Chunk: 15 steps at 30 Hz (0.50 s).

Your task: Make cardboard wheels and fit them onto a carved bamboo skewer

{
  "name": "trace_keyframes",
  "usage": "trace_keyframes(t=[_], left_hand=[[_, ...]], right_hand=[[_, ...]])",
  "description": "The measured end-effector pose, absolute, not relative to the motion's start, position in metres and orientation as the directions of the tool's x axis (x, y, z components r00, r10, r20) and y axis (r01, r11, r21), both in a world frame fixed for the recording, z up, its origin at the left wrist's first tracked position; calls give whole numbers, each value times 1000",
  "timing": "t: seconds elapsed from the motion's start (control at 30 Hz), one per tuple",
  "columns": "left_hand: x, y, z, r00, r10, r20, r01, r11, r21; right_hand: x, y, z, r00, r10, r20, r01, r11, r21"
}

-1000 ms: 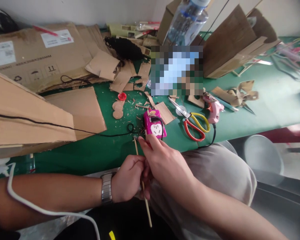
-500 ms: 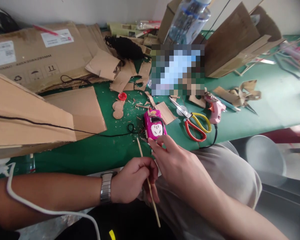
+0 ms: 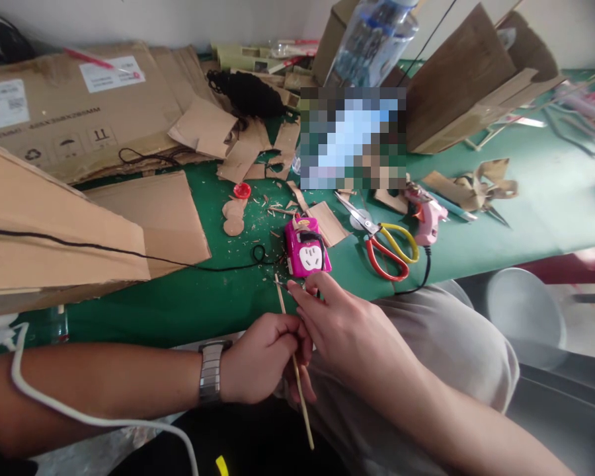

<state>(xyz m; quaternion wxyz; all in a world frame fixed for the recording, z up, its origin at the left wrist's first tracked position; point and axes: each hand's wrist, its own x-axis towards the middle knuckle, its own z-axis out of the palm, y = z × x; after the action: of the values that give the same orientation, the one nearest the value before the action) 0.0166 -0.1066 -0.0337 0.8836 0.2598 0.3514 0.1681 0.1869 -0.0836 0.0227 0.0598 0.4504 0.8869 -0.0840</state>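
My left hand (image 3: 265, 357), with a metal-banded watch at its wrist, is closed around a thin wooden stick (image 3: 303, 403). The stick slants, its upper tip above the fist and its lower end over my lap. Just right of that tip, my right hand (image 3: 344, 324) pinches a thin, dark blade-like piece (image 3: 283, 286), mostly hidden by the fingers. The piece reaches the stick close to its tip. Beyond the fingers sits a magenta socket box (image 3: 307, 248) with a white outlet, amid small wood shavings.
Scissors (image 3: 377, 235) with red and yellow handles lie beside a pink glue gun (image 3: 429, 218). Cardboard boxes (image 3: 54, 125) stand on the left, another carton (image 3: 461, 79) at the back right. A black cord (image 3: 203, 268) crosses the green table (image 3: 178, 311). A red cap (image 3: 242, 190) lies mid-table.
My right hand has shifted slightly left and down, bringing the blade-like piece across to the stick near its tip. The left hand keeps its grip; the stick's lower end has moved slightly left.
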Motion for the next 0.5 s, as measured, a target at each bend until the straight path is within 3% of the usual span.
trace_keyframes(t=[0.5], left_hand=[[18,-111,-35,687,436,-581,-42,822,567]], right_hand=[[171,-93,25,-547,826,-137,833,554,8]])
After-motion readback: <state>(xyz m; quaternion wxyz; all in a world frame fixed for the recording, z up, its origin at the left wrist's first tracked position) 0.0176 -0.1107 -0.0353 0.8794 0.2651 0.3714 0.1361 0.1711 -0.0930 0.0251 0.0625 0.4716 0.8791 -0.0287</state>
